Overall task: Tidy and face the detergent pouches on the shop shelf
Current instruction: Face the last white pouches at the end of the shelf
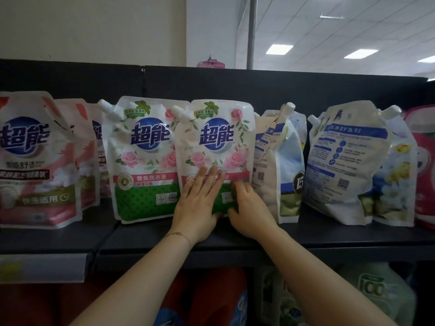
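A white and green rose-print detergent pouch stands upright, label forward, on the black shelf. My left hand lies flat against its lower front, fingers straight. My right hand holds its lower right corner with curled fingers. A matching rose pouch stands just to its left, label forward. To the right, a pouch stands turned sideways, and another pouch shows its back with blue text.
Pink pouches fill the shelf's left end. A red and pink pouch stands at the far right. Below the shelf are red bottles and a pale green container. A price rail hangs at the front left.
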Tool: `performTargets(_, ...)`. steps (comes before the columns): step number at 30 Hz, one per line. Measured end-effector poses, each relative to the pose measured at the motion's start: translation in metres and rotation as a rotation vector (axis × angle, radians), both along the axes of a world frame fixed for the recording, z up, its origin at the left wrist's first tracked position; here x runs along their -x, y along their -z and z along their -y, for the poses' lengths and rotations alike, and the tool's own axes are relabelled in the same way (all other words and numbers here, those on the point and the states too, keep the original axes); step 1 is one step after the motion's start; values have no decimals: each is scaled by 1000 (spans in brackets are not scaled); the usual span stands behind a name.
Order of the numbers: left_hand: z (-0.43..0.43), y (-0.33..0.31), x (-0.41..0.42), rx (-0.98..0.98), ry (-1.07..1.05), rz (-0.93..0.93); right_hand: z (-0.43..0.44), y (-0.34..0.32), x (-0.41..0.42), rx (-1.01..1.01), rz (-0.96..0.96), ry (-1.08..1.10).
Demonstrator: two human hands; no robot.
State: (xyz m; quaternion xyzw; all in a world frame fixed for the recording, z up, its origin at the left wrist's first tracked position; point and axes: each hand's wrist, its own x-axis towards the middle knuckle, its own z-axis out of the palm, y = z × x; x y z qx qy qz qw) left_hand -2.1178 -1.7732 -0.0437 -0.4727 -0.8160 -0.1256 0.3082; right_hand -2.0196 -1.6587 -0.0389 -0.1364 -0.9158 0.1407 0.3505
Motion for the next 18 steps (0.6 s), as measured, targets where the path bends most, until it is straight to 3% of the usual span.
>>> performTargets(10, -5, 1, 2, 87, -45, -31, 2, 1, -11, -45, -249, -5)
performTargets(14, -16, -14, -34, -137, 11, -122, 4, -2, -28, -94, -532, -25)
performTargets(16, -28, -21, -57, -202, 133, -4, -7, -7, -41, -55, -582, 34)
performTargets(18, -47, -23, -76, -167, 188, 277, -25, -13, -54, 82, -595, 127)
